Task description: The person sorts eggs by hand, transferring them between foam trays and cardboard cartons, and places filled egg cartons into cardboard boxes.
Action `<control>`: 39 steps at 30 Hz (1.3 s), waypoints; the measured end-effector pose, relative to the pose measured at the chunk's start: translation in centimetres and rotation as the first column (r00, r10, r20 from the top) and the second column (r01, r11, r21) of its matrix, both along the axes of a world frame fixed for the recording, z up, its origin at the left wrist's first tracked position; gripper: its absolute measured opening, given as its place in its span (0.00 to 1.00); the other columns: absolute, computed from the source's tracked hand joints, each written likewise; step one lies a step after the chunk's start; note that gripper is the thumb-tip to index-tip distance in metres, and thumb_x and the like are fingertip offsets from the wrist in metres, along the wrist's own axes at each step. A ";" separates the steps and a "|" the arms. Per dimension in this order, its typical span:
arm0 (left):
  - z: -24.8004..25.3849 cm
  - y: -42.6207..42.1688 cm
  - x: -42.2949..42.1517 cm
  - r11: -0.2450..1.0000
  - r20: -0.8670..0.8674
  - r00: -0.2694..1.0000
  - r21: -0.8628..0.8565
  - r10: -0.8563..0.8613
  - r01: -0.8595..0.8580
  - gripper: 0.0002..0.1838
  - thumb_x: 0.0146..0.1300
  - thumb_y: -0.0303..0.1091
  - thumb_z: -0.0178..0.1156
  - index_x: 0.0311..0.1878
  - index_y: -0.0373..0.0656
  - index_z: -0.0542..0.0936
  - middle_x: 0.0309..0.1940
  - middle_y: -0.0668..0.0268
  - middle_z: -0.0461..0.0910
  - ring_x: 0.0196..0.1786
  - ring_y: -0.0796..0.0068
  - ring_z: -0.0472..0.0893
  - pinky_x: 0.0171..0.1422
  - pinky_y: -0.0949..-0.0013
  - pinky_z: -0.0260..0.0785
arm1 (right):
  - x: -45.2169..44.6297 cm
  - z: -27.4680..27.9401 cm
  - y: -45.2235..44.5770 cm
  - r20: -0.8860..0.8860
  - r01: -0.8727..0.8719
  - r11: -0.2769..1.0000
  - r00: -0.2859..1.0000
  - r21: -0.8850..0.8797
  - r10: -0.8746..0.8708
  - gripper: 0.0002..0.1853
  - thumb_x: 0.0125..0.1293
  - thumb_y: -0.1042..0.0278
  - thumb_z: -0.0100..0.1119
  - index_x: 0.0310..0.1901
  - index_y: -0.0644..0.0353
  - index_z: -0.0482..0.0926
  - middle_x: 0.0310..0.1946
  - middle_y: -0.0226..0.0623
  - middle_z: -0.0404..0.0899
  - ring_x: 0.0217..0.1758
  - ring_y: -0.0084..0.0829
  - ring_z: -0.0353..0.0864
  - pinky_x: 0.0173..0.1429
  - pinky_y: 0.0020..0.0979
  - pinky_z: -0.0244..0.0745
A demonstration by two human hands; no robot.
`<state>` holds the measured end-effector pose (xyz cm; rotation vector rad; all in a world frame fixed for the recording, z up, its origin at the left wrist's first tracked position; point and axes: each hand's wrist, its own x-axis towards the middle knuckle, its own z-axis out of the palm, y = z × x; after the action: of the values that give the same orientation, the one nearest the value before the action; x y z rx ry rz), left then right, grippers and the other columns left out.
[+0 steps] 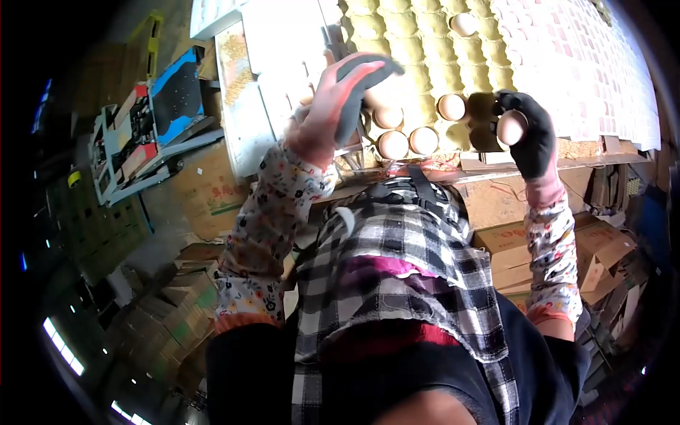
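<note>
My left hand (346, 95), in a dark-palmed glove and blurred, curves its fingers round a pale, smeared egg (384, 91) above the left edge of a yellow egg tray (404, 49). My right hand (530, 131), in a dark glove, grips a brown egg (512, 128) at the tray's front right corner. Near the front left corner of the tray sit a few eggs, among them one egg (393, 144) and another beside it (423, 141). A single egg (451, 107) lies in a cup between my hands, and one more (463, 25) is farther back.
Overexposed trays filled with eggs (588, 78) spread to the right. A white metal frame (248, 113) stands at the left, beyond which is a blue-and-black machine (177, 95). Cardboard boxes (503, 248) are below the bench edge (482, 173) at right, with more cardboard at lower left.
</note>
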<state>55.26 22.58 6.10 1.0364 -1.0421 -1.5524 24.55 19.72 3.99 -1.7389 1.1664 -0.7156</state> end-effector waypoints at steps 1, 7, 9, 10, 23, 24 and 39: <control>0.1 1.2 -0.7 0.993 0.151 0.988 0.117 -0.041 0.024 0.17 0.65 0.42 0.59 0.47 0.37 0.81 0.32 0.63 0.81 0.32 0.75 0.81 0.33 0.74 0.74 | 0.3 -0.3 -0.2 0.184 0.056 0.968 0.977 0.243 -0.103 0.17 0.58 0.69 0.64 0.50 0.64 0.77 0.47 0.38 0.79 0.45 0.30 0.81 0.49 0.28 0.77; -1.1 5.4 -10.9 0.890 0.979 -0.204 0.086 0.008 0.447 0.13 0.58 0.35 0.54 0.43 0.38 0.77 0.39 0.58 0.75 0.45 0.63 0.75 0.39 0.64 0.71 | 5.1 0.1 -0.2 -0.533 -0.376 0.901 0.818 -0.215 0.215 0.26 0.55 0.73 0.64 0.59 0.58 0.74 0.54 0.47 0.76 0.57 0.49 0.75 0.61 0.41 0.72; -0.9 4.9 -9.7 0.904 0.989 -0.117 -0.036 0.095 0.426 0.11 0.58 0.36 0.55 0.40 0.39 0.78 0.38 0.60 0.75 0.46 0.63 0.75 0.40 0.63 0.72 | 4.7 0.8 -1.1 -0.409 -0.302 0.951 0.878 -0.073 0.247 0.27 0.57 0.74 0.62 0.61 0.58 0.73 0.52 0.43 0.78 0.52 0.39 0.80 0.56 0.34 0.75; -0.8 5.2 -8.0 0.890 0.993 -0.077 -0.046 0.090 0.454 0.13 0.61 0.36 0.55 0.42 0.37 0.79 0.40 0.58 0.75 0.46 0.61 0.77 0.45 0.64 0.74 | 4.2 1.0 -1.2 -0.291 -0.231 0.972 0.928 0.038 0.232 0.26 0.59 0.75 0.60 0.62 0.58 0.73 0.50 0.41 0.79 0.50 0.34 0.81 0.53 0.31 0.76; -8.8 5.2 14.7 0.837 0.727 0.520 -0.137 0.448 -0.529 0.23 0.60 0.34 0.64 0.59 0.44 0.75 0.46 0.57 0.78 0.43 0.67 0.81 0.50 0.66 0.74 | 14.6 2.4 -1.0 -0.910 -0.687 0.724 0.337 -0.062 0.241 0.27 0.51 0.50 0.69 0.52 0.52 0.79 0.64 0.50 0.61 0.59 0.51 0.68 0.56 0.44 0.77; -9.8 3.8 15.6 0.878 0.880 0.315 -0.200 0.356 -0.435 0.25 0.60 0.40 0.65 0.59 0.45 0.76 0.48 0.55 0.78 0.46 0.63 0.81 0.53 0.63 0.73 | 14.9 2.4 -1.1 -0.910 -0.686 0.725 0.335 -0.056 0.246 0.26 0.53 0.50 0.68 0.52 0.52 0.79 0.65 0.49 0.60 0.60 0.51 0.68 0.56 0.43 0.77; -18.2 -8.0 20.4 0.946 0.907 0.290 -0.255 0.307 -0.202 0.24 0.62 0.37 0.54 0.63 0.52 0.71 0.60 0.60 0.70 0.62 0.58 0.68 0.68 0.38 0.55 | 34.9 -4.2 -9.2 -0.706 -0.399 0.913 0.671 -0.086 0.226 0.25 0.62 0.53 0.63 0.57 0.56 0.76 0.45 0.53 0.78 0.50 0.53 0.78 0.53 0.45 0.75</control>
<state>75.67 14.60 -12.06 2.0369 -1.5722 -0.4619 59.45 10.57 -0.25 -2.4506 1.2204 0.0495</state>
